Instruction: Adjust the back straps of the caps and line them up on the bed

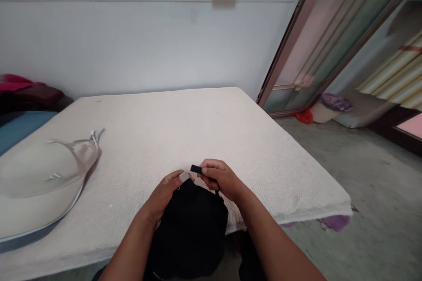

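Observation:
A black cloth cap (194, 232) hangs at the table's front edge, below both hands. My left hand (166, 193) is closed on its upper edge, with a pale wrap or tag at the thumb tip; I cannot tell which. Between the thumb and fingers of my right hand (219, 178) is a short black strap (196, 169), its free end pointing left toward the other hand. At the far left lies a beige cap (42, 167) with a small light logo and loose ties at its back.
A white textured cloth (184, 127) covers the table, which reaches a pale wall (138, 44). Blue and dark red items (33, 96) sit beyond the left edge. To the right are a glass sliding door (293, 66), a bin (326, 109) and grey floor (372, 175).

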